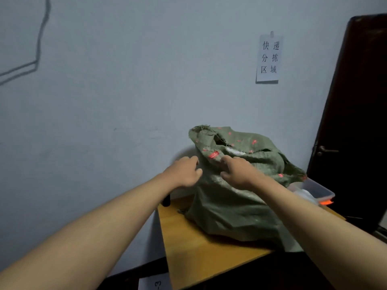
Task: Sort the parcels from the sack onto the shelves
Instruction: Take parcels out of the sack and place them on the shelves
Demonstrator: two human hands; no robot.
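Note:
A green woven sack [234, 206] with red print stands on a small wooden table [188, 243] against the wall. Its mouth sags open at the top, and something white [234, 151] shows inside. My left hand [185, 171] is at the sack's left edge, fingers curled and touching the fabric. My right hand [238, 172] rests on the sack's front just below the mouth, fingers bent into the cloth. No parcel is in either hand, and no shelves are in view.
A clear plastic bin [314, 190] with an orange clip sits on the table behind the sack at the right. A dark door [356, 122] stands at the right. A paper sign [269, 58] hangs on the wall. A label reading 3- [157, 283] lies below the table's edge.

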